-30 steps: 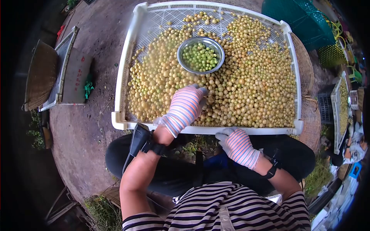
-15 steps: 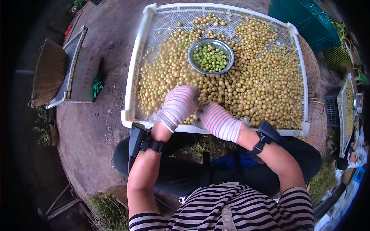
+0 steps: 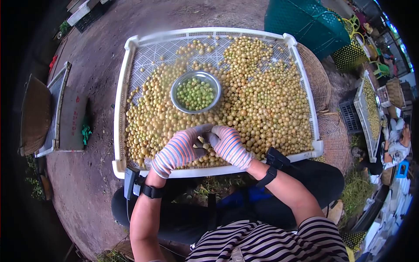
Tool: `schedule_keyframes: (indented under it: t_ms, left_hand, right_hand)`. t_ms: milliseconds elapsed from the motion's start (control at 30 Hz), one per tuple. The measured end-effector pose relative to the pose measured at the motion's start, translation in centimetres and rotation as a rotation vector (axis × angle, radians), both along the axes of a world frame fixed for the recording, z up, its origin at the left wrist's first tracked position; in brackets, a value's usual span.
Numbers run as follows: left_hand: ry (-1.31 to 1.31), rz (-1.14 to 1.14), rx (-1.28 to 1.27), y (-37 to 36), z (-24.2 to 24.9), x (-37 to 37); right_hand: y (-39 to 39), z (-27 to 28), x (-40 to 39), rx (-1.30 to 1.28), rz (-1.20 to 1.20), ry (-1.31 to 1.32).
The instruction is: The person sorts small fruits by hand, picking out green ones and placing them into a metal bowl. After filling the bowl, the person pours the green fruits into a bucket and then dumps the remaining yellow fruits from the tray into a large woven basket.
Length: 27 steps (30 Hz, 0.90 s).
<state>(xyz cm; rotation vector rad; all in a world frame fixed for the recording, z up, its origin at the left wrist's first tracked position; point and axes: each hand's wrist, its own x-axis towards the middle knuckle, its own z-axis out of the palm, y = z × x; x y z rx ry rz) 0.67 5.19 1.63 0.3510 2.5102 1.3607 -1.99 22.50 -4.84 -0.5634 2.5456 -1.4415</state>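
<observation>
Striped gloves with grey fingertips cover both my hands, which meet above the front part of a white mesh tray [image 3: 120, 113] of small round yellow-brown fruits [image 3: 270, 113]. My left hand [image 3: 180, 147] is closed, its fingers curled toward the right fingertips. Bent inward too, my right hand [image 3: 229, 146] has its fingers pressed together against the left ones. Whatever lies between the fingertips is hidden or too small to make out. Just beyond the hands, a steel bowl [image 3: 173, 98] of green fruits [image 3: 195, 94] sits on the yellow-brown ones.
Woven baskets [image 3: 316, 78] show under the tray's right side. A green woven bag [image 3: 305, 28] stands at the back right. Another fruit-filled tray [image 3: 371, 109] and a person [image 3: 396, 146] are farther right. A grey box [image 3: 72, 120] and wicker basket [image 3: 35, 115] stand left.
The view has shifted, so the tray appears lower and farther left. My hands have come together at the fingertips; before, they were apart and down among the fruits.
</observation>
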Motion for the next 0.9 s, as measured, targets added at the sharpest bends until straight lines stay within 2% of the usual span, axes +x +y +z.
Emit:
schedule_keyframes:
  t_ms: [33, 133, 167, 200, 233, 267, 300, 367, 467, 567, 667, 733, 800, 867, 900]
  left_hand:
    - [-0.139, 0.052, 0.073, 0.7, -0.2, -0.2]
    - [-0.252, 0.098, 0.306, 2.1, -1.8, -0.5]
    - [-0.284, 0.091, 0.418, 2.7, -1.7, -0.6]
    - [-0.193, 0.048, 0.256, 3.0, -2.4, -0.6]
    - [-0.187, 0.037, 0.07, 3.4, -1.8, -0.8]
    - [-0.183, 0.03, -0.115, 3.8, -0.9, -0.9]
    - [-0.121, 0.033, -0.188, 4.1, -0.6, -0.9]
    - [-0.09, 0.034, -0.126, 4.5, -1.5, -1.1]
    - [-0.171, 0.079, 0.008, 4.9, -2.9, -1.4]
    - [-0.348, 0.161, 0.161, 5.7, -1.7, -2.1]
    - [-0.506, 0.22, 0.306, 5.5, -2.5, -2.3]
    - [-0.65, 0.35, 0.512, 6.0, -1.9, -2.5]
    - [-0.695, 0.382, 0.577, 5.9, -1.9, -2.6]
    - [-0.683, 0.351, 0.538, 5.9, -2.0, -2.7]
    - [-0.679, 0.328, 0.52, 5.9, -2.4, -2.8]
  right_hand:
    - [0.2, -0.3, -0.4, -0.118, -0.011, -0.067]
    - [2.0, 1.1, -1.6, -0.211, 0.137, -0.451]
    - [3.5, 2.9, -2.8, -0.016, 0.263, -0.477]
    - [4.7, 5.2, -4.4, 0.202, 0.373, -0.585]
    - [6.2, 6.3, -6.1, 0.283, 0.354, -0.564]
    - [8.1, 3.9, -8.1, 0.295, 0.26, -0.184]
    - [9.4, 5.0, -10.3, 0.505, 0.1, -0.069]
    - [12.8, 3.1, -14.8, 0.554, -0.055, 0.259]
    - [14.1, 2.3, -18.2, 0.807, 0.081, 0.187]
    - [14.1, 0.7, -19.3, 0.884, 0.161, 0.1]
    - [12.8, 1.9, -19.8, 1.029, 0.182, 0.035]
    - [12.6, 2.9, -19.7, 0.905, 0.143, -0.023]
    - [12.0, 4.5, -19.1, 0.717, 0.135, -0.154]
    - [11.1, 2.1, -18.8, 0.308, 0.192, -0.144]
    - [9.3, 3.1, -18.0, 0.115, 0.218, -0.19]
